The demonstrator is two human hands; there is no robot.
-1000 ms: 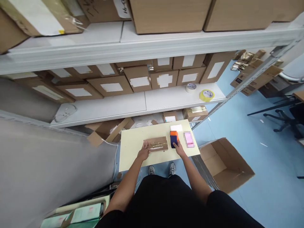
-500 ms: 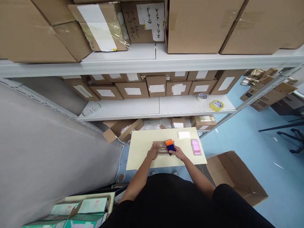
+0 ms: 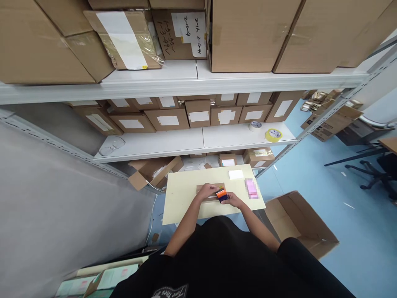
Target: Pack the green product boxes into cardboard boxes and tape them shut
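Observation:
My right hand [image 3: 233, 200] grips a small orange and dark blue box [image 3: 222, 195] from its right side. At the upper left edge of that box, the closed fingers of my left hand [image 3: 208, 191] pinch its end, where a small yellowish patch shows. Under both hands lies a flat brown cardboard package [image 3: 203, 187] with shiny tape, partly covered by my left hand. All of this is over a cream-coloured tabletop [image 3: 181, 200].
A white card [image 3: 236, 174] and a pink item [image 3: 251, 188], blurred, lie on the table's right. An open carton [image 3: 297, 219] stands on the floor at right. Behind, a shelf [image 3: 173, 140] carries labelled boxes, a white tape roll [image 3: 255, 126] and a yellow tape roll [image 3: 273, 135].
My left hand has moved right, from the cardboard package to the small box. The small box has tilted, showing a different face. The whole view has shifted slightly.

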